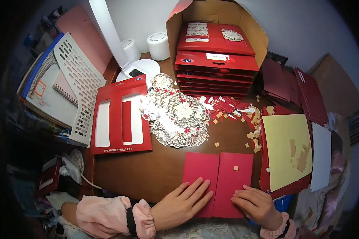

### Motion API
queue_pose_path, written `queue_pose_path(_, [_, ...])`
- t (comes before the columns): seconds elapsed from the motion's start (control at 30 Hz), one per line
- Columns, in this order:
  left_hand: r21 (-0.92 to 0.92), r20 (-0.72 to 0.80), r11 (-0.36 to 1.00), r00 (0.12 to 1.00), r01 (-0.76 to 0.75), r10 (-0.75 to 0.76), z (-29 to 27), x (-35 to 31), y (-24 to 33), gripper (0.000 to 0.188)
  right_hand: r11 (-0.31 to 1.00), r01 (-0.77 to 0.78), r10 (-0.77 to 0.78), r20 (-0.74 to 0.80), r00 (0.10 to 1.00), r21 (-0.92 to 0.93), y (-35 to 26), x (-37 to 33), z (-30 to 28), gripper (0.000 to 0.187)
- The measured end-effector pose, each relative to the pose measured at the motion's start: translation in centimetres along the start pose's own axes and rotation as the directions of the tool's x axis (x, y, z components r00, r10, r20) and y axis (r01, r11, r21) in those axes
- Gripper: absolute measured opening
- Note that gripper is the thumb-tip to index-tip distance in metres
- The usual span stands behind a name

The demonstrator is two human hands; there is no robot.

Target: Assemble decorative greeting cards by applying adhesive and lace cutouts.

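A red paper folder (201, 165) lies opened at the table's near edge, its two panels parted by a lengthwise slit or fold. One small tan square pad (236, 168) sits on the upper part of its right panel. My left hand (183, 203) rests flat on the left panel with its fingers spread. At the right panel's lower right edge, my right hand (256, 204) has its fingers bent together over the paper; its thumb is hidden. Beyond the folder is a heap of floral die-cut paper pieces (179, 119), and loose tan squares (257, 135) are scattered to the right.
A red window package (145, 141) leans left of the heap. Behind stands a cardboard box (259, 38) stacked with red packs (215, 73). At right, a yellow sheet (285, 135) lies on red card. A white lamp (141, 67) and a perforated file holder (75, 63) stand at far left.
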State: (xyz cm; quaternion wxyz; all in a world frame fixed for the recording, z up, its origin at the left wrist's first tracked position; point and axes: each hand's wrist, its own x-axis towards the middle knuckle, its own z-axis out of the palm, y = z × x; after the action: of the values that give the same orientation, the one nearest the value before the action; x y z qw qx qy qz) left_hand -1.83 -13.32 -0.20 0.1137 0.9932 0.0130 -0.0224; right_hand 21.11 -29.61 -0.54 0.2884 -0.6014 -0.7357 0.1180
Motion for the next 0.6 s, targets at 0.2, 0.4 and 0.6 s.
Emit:
queue_pose_path(0.2, [0.035,-0.017,0.999,1.0,-0.013,0.014,0.1,0.6,0.3,0.054,0.999,-0.028,0.028,0.023,0.999,0.035,0.6,-0.7,0.3,0.028])
queue_pose_path(0.4, [0.02,-0.023,0.999,0.999,-0.044,0.044,0.5,0.8,0.3,0.055,0.997,-0.049,0.048,0.024,0.999,0.052,0.8,-0.8,0.3,0.027])
queue_pose_path(0.6, [0.082,-0.047,0.99,0.992,-0.112,0.116,1.2,0.9,0.9,0.052,0.995,-0.092,0.092,-0.018,0.996,0.028,0.3,-0.5,0.1,0.027])
